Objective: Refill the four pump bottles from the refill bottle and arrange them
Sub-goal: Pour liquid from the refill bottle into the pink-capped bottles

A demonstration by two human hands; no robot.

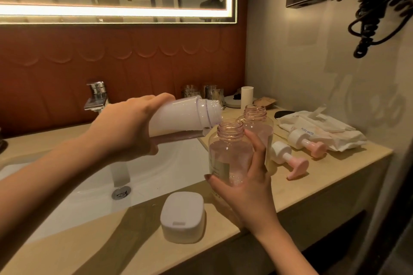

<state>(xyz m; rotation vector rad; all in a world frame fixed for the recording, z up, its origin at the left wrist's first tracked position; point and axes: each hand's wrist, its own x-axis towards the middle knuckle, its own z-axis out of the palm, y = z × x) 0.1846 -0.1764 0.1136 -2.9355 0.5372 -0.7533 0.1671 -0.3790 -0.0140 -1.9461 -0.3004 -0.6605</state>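
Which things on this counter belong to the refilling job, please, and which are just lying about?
Job: white refill bottle, two clear pink open bottles, two pink-and-white pump heads.
Lying about: white rounded soap box, crumpled wipes packet, glass tumblers, white cylinder.

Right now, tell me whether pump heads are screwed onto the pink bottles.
No: the near bottle and far bottle have open necks; the pump heads lie on the counter.

Refill bottle [178, 118] tilted — pump bottle [230, 154] uncapped
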